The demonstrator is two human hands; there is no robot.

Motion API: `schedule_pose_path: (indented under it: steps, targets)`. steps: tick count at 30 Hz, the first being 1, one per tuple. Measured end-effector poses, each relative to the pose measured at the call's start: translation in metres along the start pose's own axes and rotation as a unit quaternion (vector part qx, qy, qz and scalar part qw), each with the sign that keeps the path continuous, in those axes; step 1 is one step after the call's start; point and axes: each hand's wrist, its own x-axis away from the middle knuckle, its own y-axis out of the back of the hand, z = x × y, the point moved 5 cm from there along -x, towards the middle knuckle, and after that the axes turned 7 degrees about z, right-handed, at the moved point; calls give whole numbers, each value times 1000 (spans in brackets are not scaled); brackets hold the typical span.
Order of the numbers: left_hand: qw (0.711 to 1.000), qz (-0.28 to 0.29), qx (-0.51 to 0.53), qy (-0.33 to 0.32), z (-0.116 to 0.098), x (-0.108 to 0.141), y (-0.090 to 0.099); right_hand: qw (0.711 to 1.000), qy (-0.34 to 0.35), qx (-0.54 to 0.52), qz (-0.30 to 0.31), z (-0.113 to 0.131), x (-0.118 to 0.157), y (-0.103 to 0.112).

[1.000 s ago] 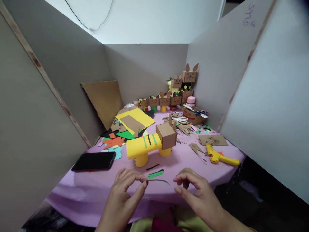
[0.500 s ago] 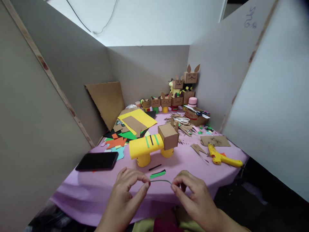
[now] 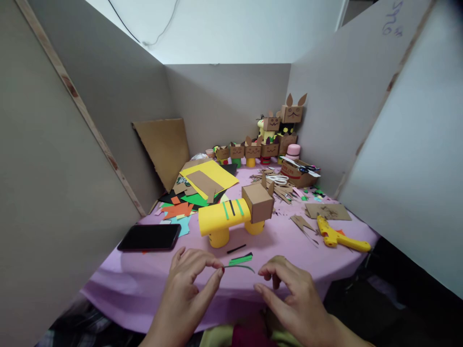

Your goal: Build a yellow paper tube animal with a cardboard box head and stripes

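Between thumb and index finger, my left hand (image 3: 193, 284) pinches one end of a thin green paper strip (image 3: 240, 267). The strip's other end is free and curves slightly down. Just right of it, my right hand (image 3: 289, 289) has its thumb and fingers apart and holds nothing. Beyond my hands stands a paper animal (image 3: 224, 215) with a yellow rolled body, yellow tube legs and a brown cardboard box head (image 3: 257, 202). Green and black stripes cross its back. More green and black strips (image 3: 241, 259) and a single black strip (image 3: 236, 249) lie in front of it.
A phone (image 3: 149, 237) lies at left, a yellow glue gun (image 3: 340, 236) at right. Coloured paper sheets (image 3: 211, 176), white-handled scissors (image 3: 278, 180), cardboard scraps and a cardboard box (image 3: 300, 173) lie farther back. Several box-headed figures (image 3: 252, 150) stand near the rear partition.
My right hand has let go of the strip's right end, and its fingers have parted. My left hand keeps its pinch. The whole view has shifted slightly.
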Motion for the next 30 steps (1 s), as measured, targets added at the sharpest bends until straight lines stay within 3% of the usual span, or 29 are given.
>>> schedule_pose_path:
  steps: [19,30]
  targets:
    - [1000,20,-6,-10,-4,3,2,999,-12,-9,31,2,-5,-4]
    - [1000,20,-11,-11,0,6,3,1000,-6,18,18,2,-3,-6]
